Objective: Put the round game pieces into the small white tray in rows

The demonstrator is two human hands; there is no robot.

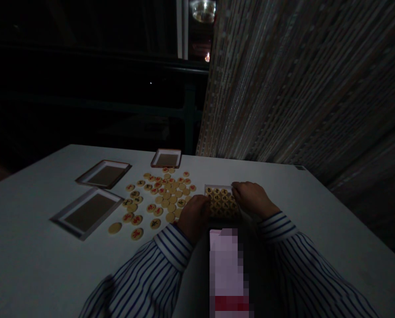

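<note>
A small open box stands on the table in front of me, filled with rows of round xiangqi pieces with dark characters. At its left side is my left hand, its fingers curled against the edge. My right hand closes on the box's right side, fingertips near the far right corner. Left of the box, many loose xiangqi pieces lie scattered, some with red or dark characters up, others blank side up. My left hand partly covers the nearest of them.
Three shallow box parts lie on the white table: one at the back, one at the left and one nearer me. A blurred lit screen is below my hands. A string curtain hangs behind the table.
</note>
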